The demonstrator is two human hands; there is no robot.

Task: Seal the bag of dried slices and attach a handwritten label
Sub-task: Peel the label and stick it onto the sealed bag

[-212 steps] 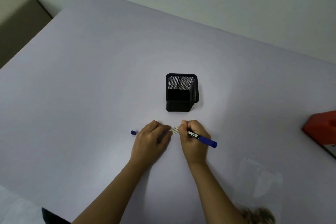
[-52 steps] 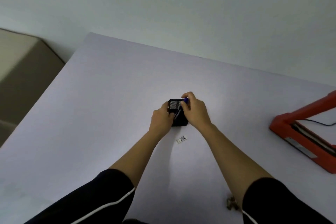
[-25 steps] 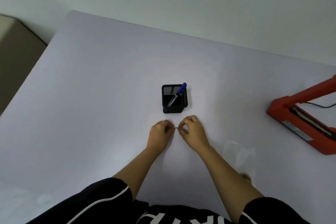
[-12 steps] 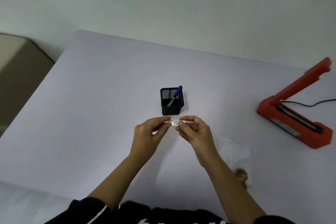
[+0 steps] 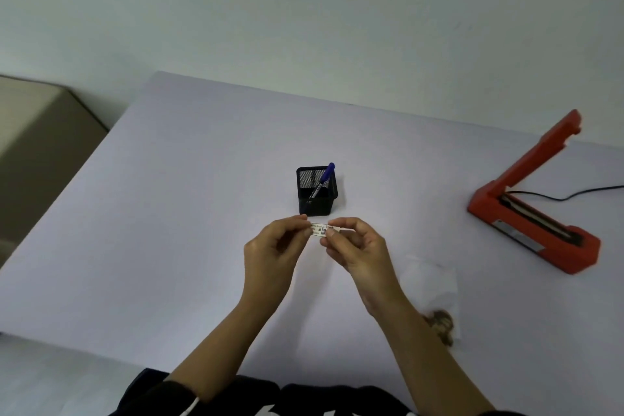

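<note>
Centre frame, your left hand (image 5: 273, 248) and right hand (image 5: 359, 252) hold a small white paper label with dark lettering (image 5: 319, 231) over the pale lilac tabletop (image 5: 152, 213). Each hand pinches one end between thumb and fingertips. Just above it in the picture stands a black square mesh pen holder (image 5: 317, 204), with a blue capped marker (image 5: 324, 177) leaning inside. The clear plastic bag (image 5: 434, 280) lies flat at lower right, beside your right forearm, its brown dried slices (image 5: 440, 324) gathered at the lower end. A red hinged heat sealer (image 5: 533, 223), arm raised, sits at the right edge. A beige cabinet (image 5: 40, 145) fills the left edge.
</note>
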